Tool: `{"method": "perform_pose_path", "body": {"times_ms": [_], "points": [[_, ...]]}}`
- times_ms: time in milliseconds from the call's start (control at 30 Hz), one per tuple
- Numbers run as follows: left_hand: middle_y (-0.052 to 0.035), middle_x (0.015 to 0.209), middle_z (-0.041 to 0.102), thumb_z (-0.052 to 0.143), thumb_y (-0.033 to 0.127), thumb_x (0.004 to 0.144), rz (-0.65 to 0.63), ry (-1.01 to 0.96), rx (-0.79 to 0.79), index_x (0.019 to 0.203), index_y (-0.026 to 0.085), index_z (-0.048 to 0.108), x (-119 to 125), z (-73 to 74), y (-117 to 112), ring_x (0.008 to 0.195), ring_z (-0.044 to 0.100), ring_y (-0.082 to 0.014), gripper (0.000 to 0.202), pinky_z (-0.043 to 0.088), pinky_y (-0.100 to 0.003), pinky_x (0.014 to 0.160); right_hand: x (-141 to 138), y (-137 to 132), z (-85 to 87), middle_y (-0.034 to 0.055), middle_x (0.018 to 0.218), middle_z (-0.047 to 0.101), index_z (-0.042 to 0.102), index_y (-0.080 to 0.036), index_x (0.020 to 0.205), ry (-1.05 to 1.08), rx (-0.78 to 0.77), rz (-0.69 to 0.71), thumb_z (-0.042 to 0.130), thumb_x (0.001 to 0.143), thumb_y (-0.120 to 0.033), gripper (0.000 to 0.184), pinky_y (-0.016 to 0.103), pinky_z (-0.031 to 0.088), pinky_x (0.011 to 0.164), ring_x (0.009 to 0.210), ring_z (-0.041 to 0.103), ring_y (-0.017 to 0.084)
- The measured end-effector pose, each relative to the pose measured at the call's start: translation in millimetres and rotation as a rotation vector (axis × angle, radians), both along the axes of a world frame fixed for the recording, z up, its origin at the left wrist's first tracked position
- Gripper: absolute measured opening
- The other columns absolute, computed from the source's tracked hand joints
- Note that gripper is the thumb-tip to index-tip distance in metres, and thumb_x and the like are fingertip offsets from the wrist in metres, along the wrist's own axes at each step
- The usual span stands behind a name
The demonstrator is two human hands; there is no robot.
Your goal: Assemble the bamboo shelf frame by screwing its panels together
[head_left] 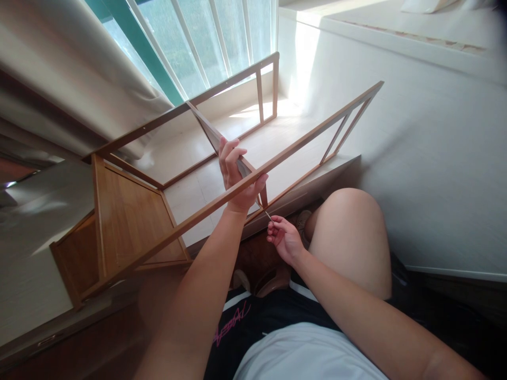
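Note:
A brown wooden furniture frame (309,136) with long rails and a panelled end lies in front of me, tilted across the view. My left hand (233,174) reaches under the near rail and is closed round the crossboard (208,129) in the frame's middle. The rail hides part of its palm. Just below, my right hand (284,237) pinches a thin metal rod (269,217) between thumb and fingers. The rod's tip is at the lower rail, near the foot of the crossboard. Whether it sits in a hole there, I cannot tell.
A wooden panel (130,211) closes the frame's left end. Beige curtains (79,68) and a barred window (214,37) are behind it. A white wall (428,148) stands at the right, close to my bent knee (350,232).

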State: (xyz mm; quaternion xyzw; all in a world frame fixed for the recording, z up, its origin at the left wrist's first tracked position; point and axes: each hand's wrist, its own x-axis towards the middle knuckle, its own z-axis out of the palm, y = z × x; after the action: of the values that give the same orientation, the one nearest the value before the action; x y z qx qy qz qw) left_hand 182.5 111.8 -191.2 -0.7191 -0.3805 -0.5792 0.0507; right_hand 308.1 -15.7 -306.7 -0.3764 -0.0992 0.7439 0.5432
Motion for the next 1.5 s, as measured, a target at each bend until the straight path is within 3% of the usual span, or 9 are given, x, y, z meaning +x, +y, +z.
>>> {"method": "perform_pose_path", "body": {"times_ms": [167, 333, 667, 900, 1167, 1333, 1500], "points": [[-0.0082, 0.129, 0.044, 0.042, 0.076, 0.08, -0.006, 0.003, 0.005, 0.116, 0.028, 0.039, 0, 0.7, 0, 0.138, 0.033, -0.0298, 0.06, 0.02, -0.055, 0.118, -1, -3, -1.1, 0.0002, 0.085, 0.067, 0.059, -0.022, 0.093, -0.055, 0.07, -0.021, 0.066, 0.065, -0.017, 0.029, 0.024, 0.049, 0.048, 0.063, 0.058, 0.013], [-0.0084, 0.13, 0.044, 0.044, 0.074, 0.08, -0.017, 0.0, 0.007, 0.117, 0.027, 0.04, 0, 1.1, -1, 0.139, 0.032, -0.0299, 0.059, 0.019, -0.056, 0.118, -3, -3, -0.3, 0.0022, 0.089, 0.068, 0.057, -0.021, 0.094, -0.224, 0.1, -0.081, 0.073, 0.07, -0.026, 0.029, 0.023, 0.051, 0.046, 0.064, 0.059, 0.013], [-0.0079, 0.13, 0.045, 0.044, 0.076, 0.08, -0.009, -0.01, 0.007, 0.116, 0.028, 0.041, 0, 0.4, 0, 0.14, 0.031, -0.0304, 0.061, 0.021, -0.057, 0.118, -4, -4, -3.7, -0.0001, 0.078, 0.064, 0.055, -0.021, 0.083, -0.427, 0.118, -0.119, 0.073, 0.073, -0.037, 0.026, 0.021, 0.049, 0.041, 0.059, 0.059, 0.012], [-0.0081, 0.129, 0.045, 0.043, 0.077, 0.079, -0.017, -0.02, 0.024, 0.116, 0.028, 0.041, 1, 0.2, 1, 0.138, 0.033, -0.0307, 0.062, 0.02, -0.057, 0.118, -4, -3, -5.6, 0.0008, 0.074, 0.064, 0.056, -0.02, 0.081, -0.299, 0.033, -0.061, 0.069, 0.077, -0.045, 0.028, 0.022, 0.048, 0.041, 0.056, 0.057, 0.012], [-0.0091, 0.13, 0.045, 0.041, 0.077, 0.08, -0.005, -0.003, 0.005, 0.117, 0.028, 0.039, 0, 0.8, -1, 0.141, 0.03, -0.0304, 0.062, 0.022, -0.055, 0.117, -1, 1, -6.8, 0.0008, 0.069, 0.064, 0.055, -0.02, 0.078, -0.018, -0.121, 0.064, 0.069, 0.075, -0.04, 0.024, 0.024, 0.046, 0.044, 0.052, 0.055, 0.013], [-0.0084, 0.131, 0.044, 0.043, 0.076, 0.08, -0.015, -0.012, 0.01, 0.117, 0.028, 0.04, 0, -0.3, -1, 0.14, 0.03, -0.0297, 0.061, 0.021, -0.054, 0.118, -2, 1, -6.7, 0.0003, 0.069, 0.064, 0.053, -0.021, 0.078, -0.028, -0.116, 0.089, 0.067, 0.077, -0.041, 0.025, 0.024, 0.045, 0.044, 0.051, 0.053, 0.012], [-0.0087, 0.13, 0.045, 0.042, 0.078, 0.079, -0.013, -0.021, 0.008, 0.116, 0.027, 0.041, 0, -0.1, -1, 0.14, 0.031, -0.0303, 0.063, 0.021, -0.055, 0.118, -6, -3, -11.3, -0.0021, 0.07, 0.063, 0.048, -0.024, 0.086, -0.165, -0.01, -0.005, 0.063, 0.08, -0.051, 0.032, 0.023, 0.045, 0.039, 0.049, 0.054, 0.012]]}}
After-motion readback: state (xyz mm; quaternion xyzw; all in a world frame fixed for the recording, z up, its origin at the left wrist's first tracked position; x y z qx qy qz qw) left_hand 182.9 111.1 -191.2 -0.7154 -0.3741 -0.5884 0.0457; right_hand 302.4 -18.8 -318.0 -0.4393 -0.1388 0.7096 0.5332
